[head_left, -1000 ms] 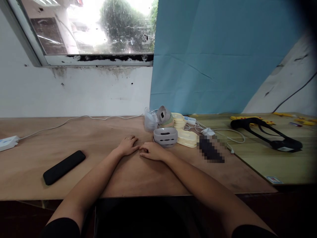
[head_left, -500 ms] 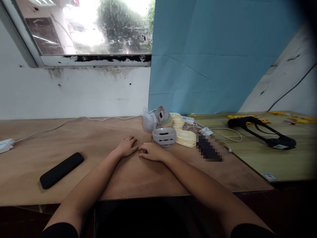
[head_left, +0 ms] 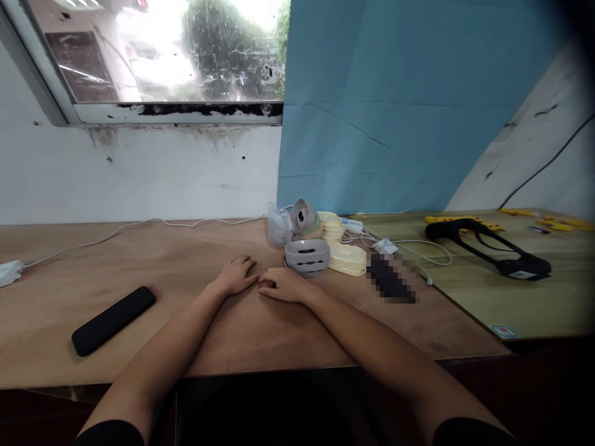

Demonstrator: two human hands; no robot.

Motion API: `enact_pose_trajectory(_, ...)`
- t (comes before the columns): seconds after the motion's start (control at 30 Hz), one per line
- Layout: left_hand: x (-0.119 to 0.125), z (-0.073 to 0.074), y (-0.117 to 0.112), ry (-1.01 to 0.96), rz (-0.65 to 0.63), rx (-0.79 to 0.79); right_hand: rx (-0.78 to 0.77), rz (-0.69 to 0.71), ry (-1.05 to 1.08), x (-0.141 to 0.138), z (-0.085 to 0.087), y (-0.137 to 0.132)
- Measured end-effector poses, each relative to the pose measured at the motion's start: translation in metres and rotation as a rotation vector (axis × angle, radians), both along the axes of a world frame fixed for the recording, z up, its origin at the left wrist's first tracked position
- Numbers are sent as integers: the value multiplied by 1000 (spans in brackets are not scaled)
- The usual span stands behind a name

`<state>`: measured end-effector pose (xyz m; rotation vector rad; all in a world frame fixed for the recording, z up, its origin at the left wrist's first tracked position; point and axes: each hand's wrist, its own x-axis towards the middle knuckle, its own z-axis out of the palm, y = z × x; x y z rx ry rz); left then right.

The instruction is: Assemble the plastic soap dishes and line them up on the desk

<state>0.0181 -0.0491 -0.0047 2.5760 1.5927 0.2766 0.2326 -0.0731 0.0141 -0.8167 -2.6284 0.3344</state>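
Observation:
My left hand (head_left: pixel 237 274) rests palm down on the wooden table (head_left: pixel 195 322), fingers loosely stretched, holding nothing. My right hand (head_left: pixel 284 285) lies beside it, fingers lightly curled on the wood, its fingertips touching those of the left; it holds nothing. Just beyond the right hand sits a grey oval part (head_left: pixel 307 256) with slots. Behind it stand a second grey-green part (head_left: pixel 304 219) and a clear plastic bag (head_left: pixel 279 227). Pale yellow pads (head_left: pixel 348 259) are stacked to the right of the grey part.
A black phone (head_left: pixel 113 319) lies at the left. A white power strip (head_left: pixel 8 272) with its cable (head_left: pixel 139 224) runs along the back. White cables (head_left: pixel 409 248), a black curved frame (head_left: pixel 488 248) and yellow pieces (head_left: pixel 553 223) lie at the right. A blue sheet (head_left: pixel 395 105) hangs behind.
Both hands stay where they were. The view has shifted slightly to the right, nothing else has changed.

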Motion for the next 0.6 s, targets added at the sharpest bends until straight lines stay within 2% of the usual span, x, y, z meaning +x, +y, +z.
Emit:
enact_pose_trajectory(0.1,-1,-1,0,-3,-10,16,102,16,77,0,1,-2)
enact_pose_trajectory(0.2,-1,-1,-1,-27,-14,30,245,-83,170,10,8,0)
enact_pose_trajectory(0.3,-1,0,-3,-33,-8,22,373,-263,282,36,22,7)
enact_pose_trajectory(0.43,-1,1,-4,-30,-12,12,477,-621,450,90,47,26)
enact_pose_trajectory(0.5,-1,1,-3,-30,-7,11,434,-745,461,119,54,38)
enact_pose_trajectory(0.53,-1,0,-3,-29,-3,12,366,-786,431,133,55,43)
enact_pose_trajectory(0.6,-1,-1,-2,-25,-4,19,167,-780,296,157,53,53)
